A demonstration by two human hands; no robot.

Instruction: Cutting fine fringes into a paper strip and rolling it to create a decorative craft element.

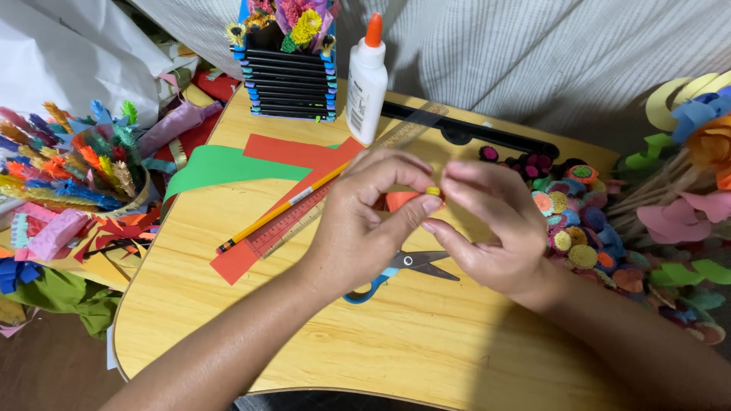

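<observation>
**Small Yellow Coil Pinched Between Both Hands**

Nearest the camera: two bare forearms reaching up over a pale wooden worktop (426, 342). Left hand (365, 221) curled, thumb and forefinger closed on a small yellow paper coil (433, 191), with an orange paper piece (397, 200) tucked just behind it. Right hand (495, 228) meeting it from the other side, fingers (468, 173) bent in and pressing on the same coil. Held above the worktop, not resting on it.

Below the hands: blue-handled scissors (403, 266), blades shut, lying flat. To the left: a yellow pencil (278, 209) across a clear ruler (304, 217), on red paper (289, 152) and a green strip (221, 167). Behind: a white glue bottle (367, 80) with an orange cap, upright beside a black striped holder (293, 80) full of paper flowers. At right: a heap of finished rolled discs (575, 221) in many colours.

Judged best for this step: light, even pressure from both thumbs, so the coil stays round and tight. Worth keeping the loose end trapped under a fingertip, and turning slowly. Squeezing too hard likely to flatten or unwind it.
</observation>
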